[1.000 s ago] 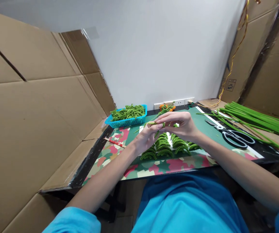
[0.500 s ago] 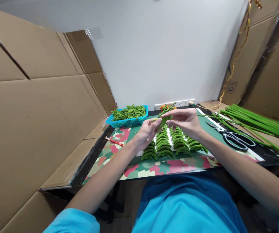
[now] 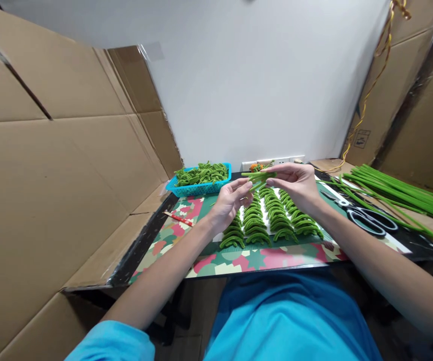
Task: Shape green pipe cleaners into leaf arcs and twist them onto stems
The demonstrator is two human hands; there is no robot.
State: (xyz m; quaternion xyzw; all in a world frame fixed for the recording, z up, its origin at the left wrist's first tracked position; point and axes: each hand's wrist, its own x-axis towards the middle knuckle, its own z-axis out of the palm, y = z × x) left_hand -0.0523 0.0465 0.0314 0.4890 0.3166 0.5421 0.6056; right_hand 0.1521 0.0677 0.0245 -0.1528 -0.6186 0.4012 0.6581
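Between my hands, above the table, is a small bunch of green pipe cleaner pieces (image 3: 258, 176), its thin ends pointing left. The fingers of my right hand (image 3: 298, 185) pinch the right end of this bunch. My left hand (image 3: 231, 201) has thumb and fingers bent together at the left ends of the strands, apparently gripping some; its fingertips partly hide the contact. Below both hands, curved green pipe cleaner pieces (image 3: 257, 225) lie in several neat rows on white strips over a green mat.
A blue basket (image 3: 197, 189) of loose green pieces stands back left, near a red paper-wrapped stick (image 3: 178, 218). Black-handled scissors (image 3: 367, 220) and long green pipe cleaners (image 3: 404, 193) lie at right. An orange bundle (image 3: 257, 167) sits by the wall; cardboard (image 3: 50, 175) walls the left side.
The bunch has turned from slanting to nearly level, with its strands now fanned toward the left. My right hand has shifted slightly right, and the hands are a little farther apart.
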